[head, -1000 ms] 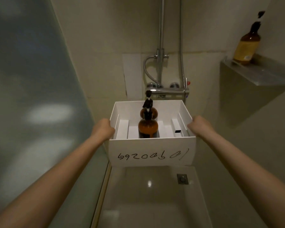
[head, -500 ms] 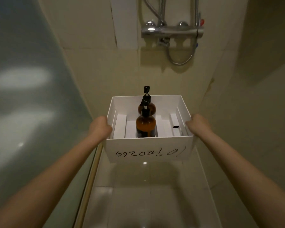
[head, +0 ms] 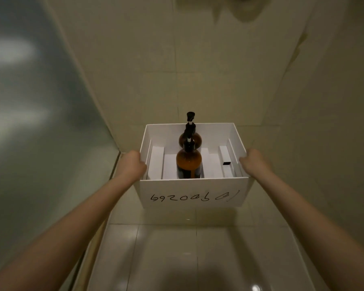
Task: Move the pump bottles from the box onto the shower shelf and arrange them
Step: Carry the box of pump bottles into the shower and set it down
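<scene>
A white open box (head: 194, 195) with handwritten digits on its front hangs in front of me above the shower floor. My left hand (head: 132, 164) grips its left wall and my right hand (head: 253, 163) grips its right wall. Two amber pump bottles stand upright inside, one behind the other: the near bottle (head: 189, 162) and the far bottle (head: 195, 138) with its black pump head above the rim. White cardboard dividers (head: 156, 162) line the box's inside. The shower shelf is out of view.
A frosted glass panel (head: 40, 122) closes off the left side. Tiled walls (head: 219, 70) stand ahead and to the right. Glossy floor tiles (head: 166, 248) lie below the box.
My view has tilted downward: the shelf with its bottle and the shower mixer have left the frame. The box has sunk lower toward the floor, both hands still on its sides.
</scene>
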Demonstrator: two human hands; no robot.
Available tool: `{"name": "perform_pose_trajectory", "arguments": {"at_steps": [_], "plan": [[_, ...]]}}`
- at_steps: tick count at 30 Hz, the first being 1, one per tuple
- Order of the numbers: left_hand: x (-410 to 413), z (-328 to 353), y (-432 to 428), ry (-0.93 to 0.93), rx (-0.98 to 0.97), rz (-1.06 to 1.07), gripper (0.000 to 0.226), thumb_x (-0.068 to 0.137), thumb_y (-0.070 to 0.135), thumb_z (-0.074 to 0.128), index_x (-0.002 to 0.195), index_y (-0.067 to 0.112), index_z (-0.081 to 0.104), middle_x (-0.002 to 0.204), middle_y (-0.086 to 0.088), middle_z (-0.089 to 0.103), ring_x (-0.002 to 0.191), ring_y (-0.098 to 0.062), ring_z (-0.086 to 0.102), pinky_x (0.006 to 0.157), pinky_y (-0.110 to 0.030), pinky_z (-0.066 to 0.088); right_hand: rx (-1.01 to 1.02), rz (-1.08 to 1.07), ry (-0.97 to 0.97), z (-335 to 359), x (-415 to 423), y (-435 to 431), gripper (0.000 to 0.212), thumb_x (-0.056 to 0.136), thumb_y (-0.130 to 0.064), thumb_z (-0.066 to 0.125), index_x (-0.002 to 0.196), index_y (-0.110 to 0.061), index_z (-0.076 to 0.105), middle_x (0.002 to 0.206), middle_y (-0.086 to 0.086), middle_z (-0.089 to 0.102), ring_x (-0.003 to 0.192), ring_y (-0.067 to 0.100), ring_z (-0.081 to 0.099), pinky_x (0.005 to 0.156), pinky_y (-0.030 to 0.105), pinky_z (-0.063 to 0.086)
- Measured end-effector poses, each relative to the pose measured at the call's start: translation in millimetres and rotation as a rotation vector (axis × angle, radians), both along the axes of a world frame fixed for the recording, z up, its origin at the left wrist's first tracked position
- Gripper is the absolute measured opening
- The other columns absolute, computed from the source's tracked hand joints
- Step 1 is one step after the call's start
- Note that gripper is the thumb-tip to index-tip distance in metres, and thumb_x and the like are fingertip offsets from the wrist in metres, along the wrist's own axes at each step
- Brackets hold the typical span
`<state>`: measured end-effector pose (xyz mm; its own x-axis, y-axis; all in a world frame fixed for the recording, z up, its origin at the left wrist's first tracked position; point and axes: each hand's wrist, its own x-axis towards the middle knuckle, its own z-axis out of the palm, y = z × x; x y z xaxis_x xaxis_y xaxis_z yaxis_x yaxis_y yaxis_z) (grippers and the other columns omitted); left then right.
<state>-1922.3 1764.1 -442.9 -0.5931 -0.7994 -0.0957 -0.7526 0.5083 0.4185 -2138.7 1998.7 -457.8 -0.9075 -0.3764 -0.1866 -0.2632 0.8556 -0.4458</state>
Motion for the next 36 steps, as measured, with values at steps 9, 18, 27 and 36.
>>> {"name": "perform_pose_trajectory", "arguments": {"at_steps": [9,18,27,36], "plan": [[-12,-140,4,-0.011,-0.030,-0.010,0.014,0.083,0.006,0.047,0.092,0.002,0.057,0.101,-0.020,0.064,0.090,-0.035,0.060,0.064,-0.029,0.037,0.011,0.026,0.036,-142,-3,9,0.030,0.089,-0.016,0.045,0.112,-0.005,0.062,0.108,0.018,0.065,0.095,0.034,0.061,0.066,0.029,0.040],[-18,-268,6,0.005,0.018,0.004,0.013,0.084,0.006,0.048,0.091,0.003,0.058,0.092,-0.016,0.065,0.083,-0.031,0.061,0.070,-0.034,0.049,-0.009,-0.001,-0.008,-263,-3,13,0.028,0.092,-0.017,0.044,0.109,-0.005,0.062,0.106,0.018,0.065,0.092,0.032,0.061,0.065,0.027,0.038],[-14,-369,7,0.016,0.037,0.019,0.010,0.084,0.006,0.046,0.087,0.002,0.055,0.088,-0.018,0.063,0.078,-0.033,0.059,0.064,-0.030,0.040,0.006,-0.026,-0.010,-353,-1,6,0.027,0.093,-0.018,0.043,0.107,-0.005,0.062,0.105,0.017,0.066,0.090,0.032,0.062,0.066,0.027,0.041],[4,-408,17,0.017,0.053,0.038,0.008,0.088,0.006,0.046,0.087,0.005,0.054,0.085,-0.013,0.062,0.068,-0.022,0.050,0.060,-0.029,0.036,0.005,-0.007,0.004,-393,25,13,0.026,0.093,-0.017,0.043,0.104,-0.004,0.062,0.102,0.018,0.066,0.089,0.034,0.062,0.067,0.030,0.043]]}}
